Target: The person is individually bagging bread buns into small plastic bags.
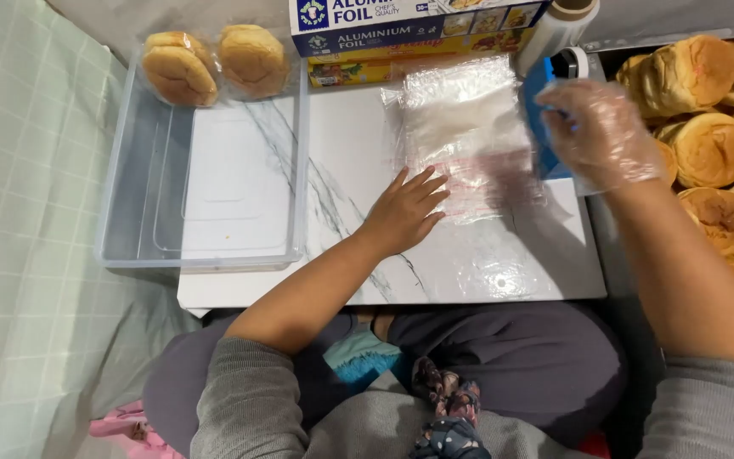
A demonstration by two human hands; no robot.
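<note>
I see a sheet of cling film [469, 136] lying spread on the marble board [350, 170], nothing on it yet; two wrapped buns [214, 64] already sit in the clear tub [201, 183] left of the film, with a heap of bare buns [715, 127] right of it. My left hand [405, 208] presses flat, fingers splayed, on the film's near-left edge; my gloved right hand [601, 132] hovers at its right edge beside a blue dispenser [537, 110], and whether it grips anything I can't tell.

clear plastic sheet [469, 136], flat on marble board [341, 161]
</note>
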